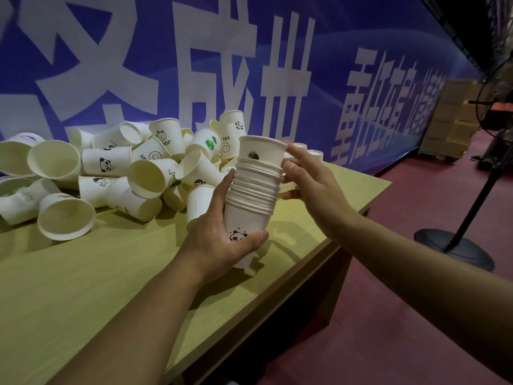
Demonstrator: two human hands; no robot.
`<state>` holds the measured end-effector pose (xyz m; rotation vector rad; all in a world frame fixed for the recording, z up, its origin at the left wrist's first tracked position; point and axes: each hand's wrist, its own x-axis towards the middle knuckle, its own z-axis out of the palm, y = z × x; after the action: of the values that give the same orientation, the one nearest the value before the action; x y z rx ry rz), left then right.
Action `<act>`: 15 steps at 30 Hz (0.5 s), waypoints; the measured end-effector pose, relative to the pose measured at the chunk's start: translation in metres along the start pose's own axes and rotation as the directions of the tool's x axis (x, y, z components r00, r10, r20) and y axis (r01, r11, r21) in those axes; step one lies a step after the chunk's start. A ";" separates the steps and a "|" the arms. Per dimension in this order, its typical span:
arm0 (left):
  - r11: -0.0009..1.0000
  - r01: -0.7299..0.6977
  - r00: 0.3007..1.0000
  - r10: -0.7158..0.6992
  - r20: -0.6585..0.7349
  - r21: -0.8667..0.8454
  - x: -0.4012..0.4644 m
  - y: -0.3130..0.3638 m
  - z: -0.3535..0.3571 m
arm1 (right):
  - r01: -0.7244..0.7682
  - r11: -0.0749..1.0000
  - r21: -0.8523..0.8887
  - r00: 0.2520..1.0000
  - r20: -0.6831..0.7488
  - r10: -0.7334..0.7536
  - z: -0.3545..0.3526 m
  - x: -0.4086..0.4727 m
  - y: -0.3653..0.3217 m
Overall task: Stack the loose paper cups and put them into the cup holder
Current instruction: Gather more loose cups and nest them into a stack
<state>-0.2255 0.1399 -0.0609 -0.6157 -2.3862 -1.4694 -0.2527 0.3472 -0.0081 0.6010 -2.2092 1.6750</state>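
The left hand (219, 234) has its grip wrapped round the lower part of a stack of nested paper cups (254, 195), thumb across a panda print, holding it upright just above the right end of the counter (83, 273). The right hand (308, 179) touches the stack's upper rims, fingers loosely bent against its side, its grip not closed round it. A heap of loose paper cups (116, 168) lies behind on the counter, before a blue banner (333, 51).
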 end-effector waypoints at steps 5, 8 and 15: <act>1.000 -0.030 0.998 0.030 -0.064 0.001 0.001 0.002 -0.005 | 0.030 0.995 -0.092 0.998 0.054 -0.025 0.011 -0.011 0.003; 0.998 -0.061 0.993 0.061 -0.101 0.002 0.001 0.007 -0.010 | 0.033 0.997 -0.075 0.998 0.059 -0.029 0.012 -0.007 -0.004; 0.991 -0.130 0.984 0.134 -0.116 0.040 0.004 0.014 -0.048 | 0.036 0.984 -0.177 0.988 0.153 -0.009 0.030 0.005 -0.018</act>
<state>-0.2219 0.1037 -0.0266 -0.6469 -2.2298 -1.3698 -0.2474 0.3138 0.0011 0.7238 -2.4171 1.4411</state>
